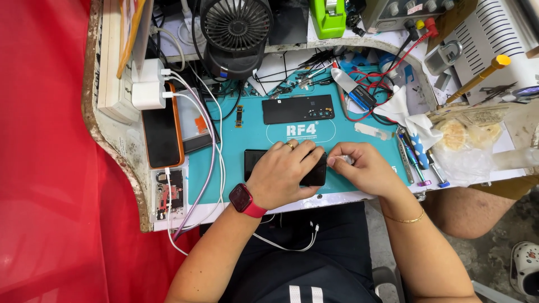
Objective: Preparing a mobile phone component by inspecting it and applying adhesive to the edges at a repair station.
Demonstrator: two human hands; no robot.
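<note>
A black phone [255, 161] lies flat on the teal work mat [359, 147] near the bench's front edge. My left hand [283, 171], with a ring and a red wrist watch, rests on top of the phone and presses it down, covering its middle. My right hand [362, 165] sits at the phone's right end, fingertips pinched on a small pale piece there; what that piece is stays hidden. A second black phone part [297, 109] lies farther back on the mat.
A phone in an orange case [161, 130] and an opened phone [168, 193] lie at the left with white charging cables [210, 157]. A small black fan [236, 28] stands at the back. Tweezers, screwdrivers [415, 160], red wires, white tissue [410, 115] and a plastic bag [466, 146] crowd the right.
</note>
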